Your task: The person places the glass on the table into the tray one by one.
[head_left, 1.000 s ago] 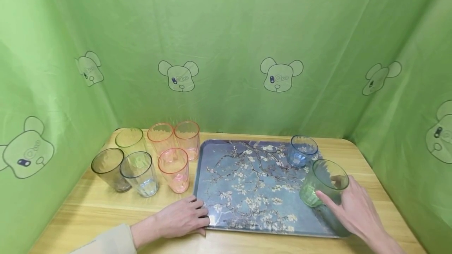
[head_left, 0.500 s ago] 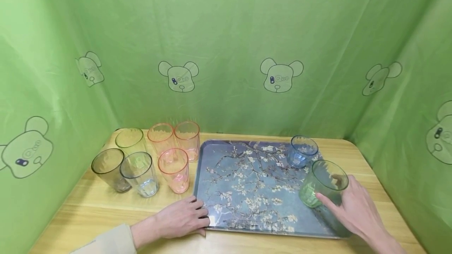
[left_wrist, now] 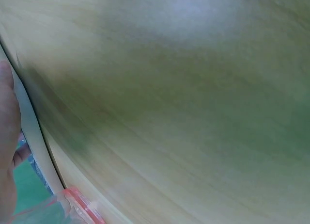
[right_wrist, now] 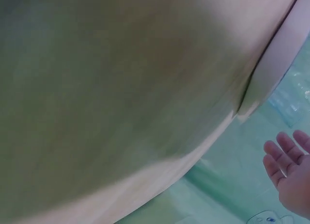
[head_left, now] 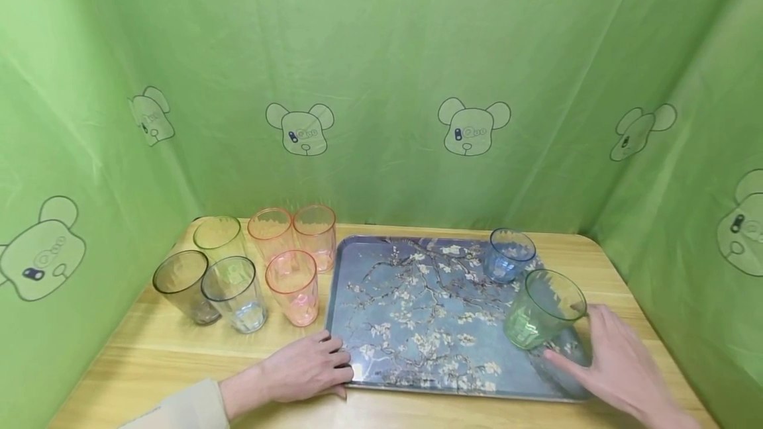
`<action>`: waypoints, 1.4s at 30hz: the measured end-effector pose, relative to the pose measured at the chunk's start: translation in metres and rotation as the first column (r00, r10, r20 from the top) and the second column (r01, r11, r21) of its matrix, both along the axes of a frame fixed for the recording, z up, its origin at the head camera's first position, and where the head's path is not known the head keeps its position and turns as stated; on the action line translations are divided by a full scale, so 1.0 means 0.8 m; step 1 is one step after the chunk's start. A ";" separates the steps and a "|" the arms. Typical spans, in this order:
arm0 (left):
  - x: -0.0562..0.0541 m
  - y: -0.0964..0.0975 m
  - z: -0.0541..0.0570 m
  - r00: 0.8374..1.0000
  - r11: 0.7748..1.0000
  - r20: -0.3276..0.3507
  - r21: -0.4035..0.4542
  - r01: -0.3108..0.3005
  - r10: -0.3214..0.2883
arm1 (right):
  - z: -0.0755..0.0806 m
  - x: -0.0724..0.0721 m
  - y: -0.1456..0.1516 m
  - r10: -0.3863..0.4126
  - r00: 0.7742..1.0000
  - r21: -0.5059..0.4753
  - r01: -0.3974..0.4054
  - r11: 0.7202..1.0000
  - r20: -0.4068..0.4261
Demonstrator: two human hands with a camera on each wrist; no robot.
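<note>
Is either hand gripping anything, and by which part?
Right hand holds nothing, beside the green cup. Left hand is at the near-left corner of the tray; can't tell whether gripping or resting.

Blossom-patterned blue tray (head_left: 411,343); green cup (head_left: 538,313)

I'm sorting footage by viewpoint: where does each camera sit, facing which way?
Head: head-worn, looks forward and down at tray and cups; left hand and right hand show.
Left wrist: worn there, facing the table; part of the left hand shows.
Right wrist: worn there, facing table and green cloth; part of the right hand shows.
Head and right wrist share the right hand.
</note>
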State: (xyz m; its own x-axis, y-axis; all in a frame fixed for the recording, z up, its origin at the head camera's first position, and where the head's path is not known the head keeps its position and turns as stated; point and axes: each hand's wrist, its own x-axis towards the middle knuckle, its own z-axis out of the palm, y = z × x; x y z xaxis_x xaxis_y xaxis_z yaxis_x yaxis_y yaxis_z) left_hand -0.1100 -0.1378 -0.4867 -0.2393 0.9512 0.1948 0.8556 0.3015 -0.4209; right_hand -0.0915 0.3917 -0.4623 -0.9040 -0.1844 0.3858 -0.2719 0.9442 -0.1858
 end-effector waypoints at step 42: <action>-0.002 -0.001 -0.001 1.000 1.000 -0.010 0.003 0.008 -0.008 | -0.033 0.011 0.038 0.014 0.994 0.381 -0.056 0.923 0.112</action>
